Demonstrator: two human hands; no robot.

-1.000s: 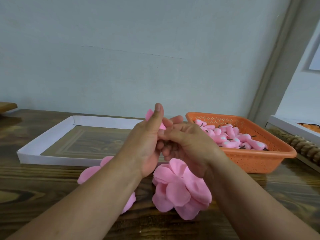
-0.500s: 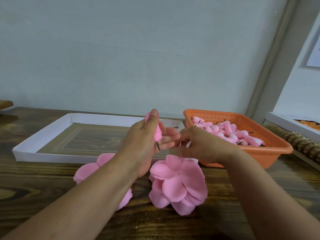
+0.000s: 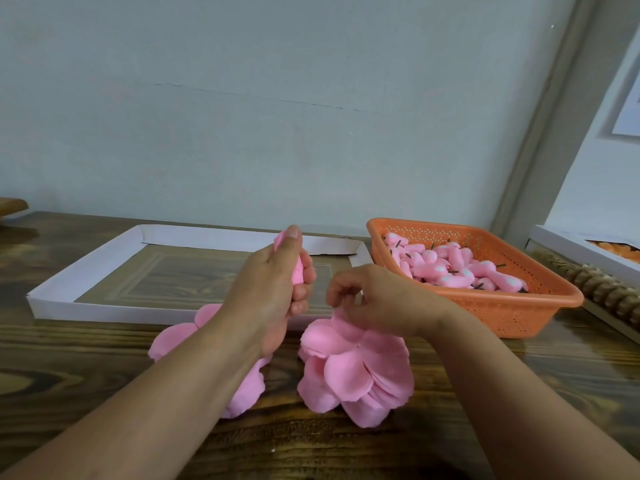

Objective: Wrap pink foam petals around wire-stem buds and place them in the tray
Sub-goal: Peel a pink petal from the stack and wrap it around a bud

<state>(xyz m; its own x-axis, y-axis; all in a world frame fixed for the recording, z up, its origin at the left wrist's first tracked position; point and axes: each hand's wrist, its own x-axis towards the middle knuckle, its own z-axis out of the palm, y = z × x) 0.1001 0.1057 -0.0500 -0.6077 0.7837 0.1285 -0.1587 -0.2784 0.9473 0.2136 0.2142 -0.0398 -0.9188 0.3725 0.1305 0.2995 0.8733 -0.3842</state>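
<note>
Now | orange basket [image 3: 519, 315]: pink buds [image 3: 450, 268] | white tray [image 3: 104, 258]: bare

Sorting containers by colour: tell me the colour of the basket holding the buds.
Orange, with small perforations in its walls; the basket shows in the head view.

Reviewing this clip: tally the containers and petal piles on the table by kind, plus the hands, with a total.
White tray: 1
Orange basket: 1
Petal piles: 2, right pile and left pile
Hands: 2, left hand holding a bud, right hand on the right pile
Total: 6
</note>
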